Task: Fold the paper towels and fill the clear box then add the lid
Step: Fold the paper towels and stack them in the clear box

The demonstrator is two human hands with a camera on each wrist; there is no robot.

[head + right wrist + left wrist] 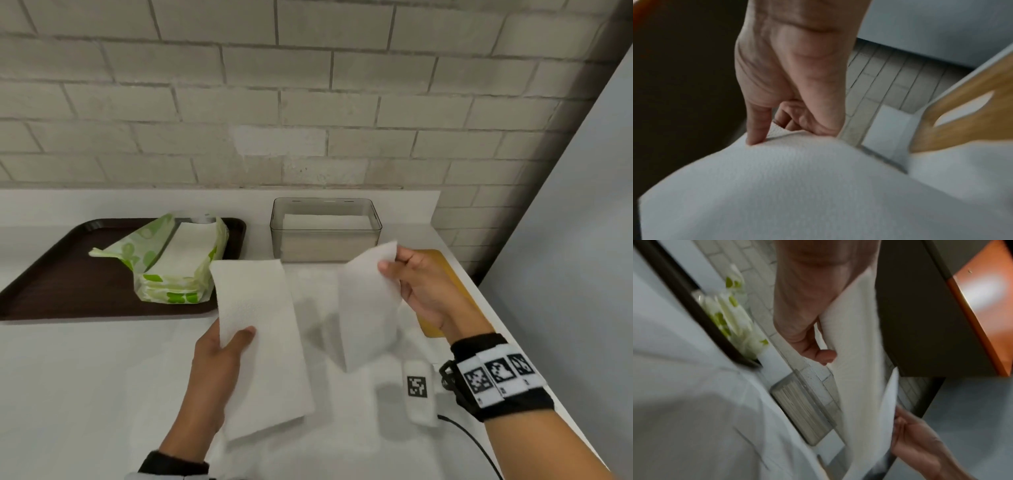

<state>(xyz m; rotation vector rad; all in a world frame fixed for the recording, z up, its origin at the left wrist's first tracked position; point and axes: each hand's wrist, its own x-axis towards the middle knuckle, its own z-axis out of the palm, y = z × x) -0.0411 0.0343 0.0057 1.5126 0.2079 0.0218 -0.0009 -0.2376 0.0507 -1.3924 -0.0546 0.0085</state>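
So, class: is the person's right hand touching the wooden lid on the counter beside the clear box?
Cannot tell. In the head view the right hand, pinching a paper towel, overlaps the wooden lid; no gap or contact shows.

Occlusions and blur, all three views

Wooden lid [445, 274] mostly hidden behind right hand [423, 287]; left hand [219, 356] fingers covered by its paper towel [260, 342]. Both wrist views motion-blurred. Tray [68, 294] cut off at the left edge.
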